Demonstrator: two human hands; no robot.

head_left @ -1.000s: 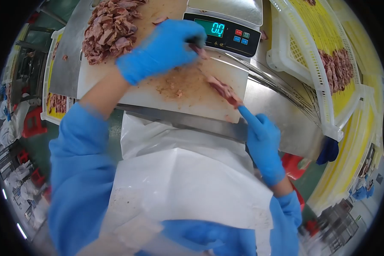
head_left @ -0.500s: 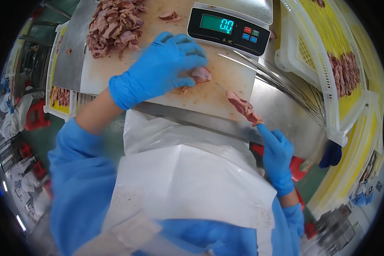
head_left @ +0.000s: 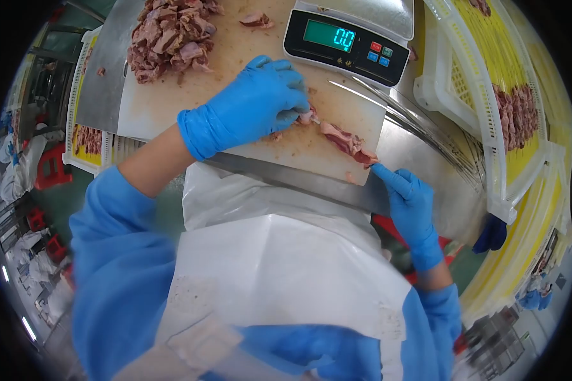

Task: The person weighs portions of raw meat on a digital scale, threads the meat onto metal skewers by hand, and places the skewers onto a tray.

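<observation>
My left hand (head_left: 264, 98), in a blue glove, is closed on a small piece of meat (head_left: 309, 117) at the front of the white cutting board (head_left: 241, 149). My right hand (head_left: 410, 200), also gloved in blue, grips a thin skewer just off the board's right corner. Strips of raw meat (head_left: 346, 141) are threaded along the skewer, and its tip meets the piece under my left fingers. Most of the skewer's shaft is hidden by the meat and my right hand. Farther back on the board lies a heap of raw meat pieces (head_left: 171, 41).
A digital scale (head_left: 346, 47) reading 0.0 stands behind the hands. Several metal skewers (head_left: 432, 136) lie on the steel table to the right. Beside them, a white-rimmed yellow tray (head_left: 489, 120) holds skewered meat. One loose scrap (head_left: 257, 21) sits near the scale.
My right hand has moved up and left, bringing the threaded meat toward my left hand. The gap with bare skewer has closed; my left hand has shifted slightly right and its fingers have closed in.
</observation>
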